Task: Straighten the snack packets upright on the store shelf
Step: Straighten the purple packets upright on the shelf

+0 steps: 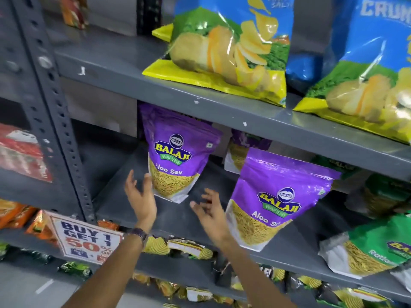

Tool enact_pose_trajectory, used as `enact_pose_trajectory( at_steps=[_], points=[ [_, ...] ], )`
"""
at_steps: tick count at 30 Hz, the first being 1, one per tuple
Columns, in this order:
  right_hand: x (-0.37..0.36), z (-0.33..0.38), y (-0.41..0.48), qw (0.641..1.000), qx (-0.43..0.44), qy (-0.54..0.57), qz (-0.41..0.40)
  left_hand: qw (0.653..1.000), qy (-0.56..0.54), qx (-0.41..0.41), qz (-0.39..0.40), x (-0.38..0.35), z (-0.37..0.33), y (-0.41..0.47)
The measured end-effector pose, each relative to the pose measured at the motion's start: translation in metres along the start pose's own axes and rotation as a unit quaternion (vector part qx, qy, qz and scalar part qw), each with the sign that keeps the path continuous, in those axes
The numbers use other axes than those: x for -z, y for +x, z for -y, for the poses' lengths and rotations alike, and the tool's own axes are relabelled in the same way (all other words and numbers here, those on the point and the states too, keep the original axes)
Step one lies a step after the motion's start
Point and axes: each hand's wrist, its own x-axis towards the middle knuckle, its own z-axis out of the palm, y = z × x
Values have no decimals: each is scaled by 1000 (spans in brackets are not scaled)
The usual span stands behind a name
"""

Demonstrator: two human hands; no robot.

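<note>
Two purple Aloo Sev packets stand on the grey middle shelf (178, 216). The left purple packet (178, 156) stands upright further back; the right purple packet (275, 196) stands nearer the front edge, leaning slightly. My left hand (141, 196) is open, its fingertips just beside the left packet's lower left corner. My right hand (211, 210) is open between the two packets, holding nothing. A third purple packet (242, 147) shows partly behind them. A green packet (373, 247) leans at the right.
Blue and yellow chip bags (224, 52) lie on the upper shelf (124, 72). A "Buy 1 Get 1" sign (86, 238) hangs on the shelf edge at lower left. More packets fill the lower shelf (200, 272). A perforated upright post (57, 121) stands left.
</note>
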Motion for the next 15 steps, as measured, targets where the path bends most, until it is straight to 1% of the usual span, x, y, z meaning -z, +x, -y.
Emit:
enact_pose_trajectory(
  at_steps=[2, 3, 5, 7, 9, 11, 15],
  points=[
    [-4, 16, 33, 997, -54, 45, -15, 996, 57, 35, 59, 1, 0, 26],
    [-3, 22, 47, 996, -63, 65, -17, 992, 68, 59, 93, 0, -1, 35],
    [0, 32, 65, 994, -53, 97, -3, 981, 47, 109, 156, -5, -7, 48],
    [1, 39, 74, 990, -38, 133, 18, 972, 41, 133, 191, -10, -15, 53],
    [-2, 44, 75, 988, -22, 149, 40, 969, 38, 137, 201, -8, -16, 53],
    [-9, 45, 73, 986, -6, 159, 53, 969, 41, 119, 213, -1, -16, 51],
    [-17, 41, 63, 985, 15, 172, 27, 963, 61, 90, 248, 19, -17, 44]
  ],
)
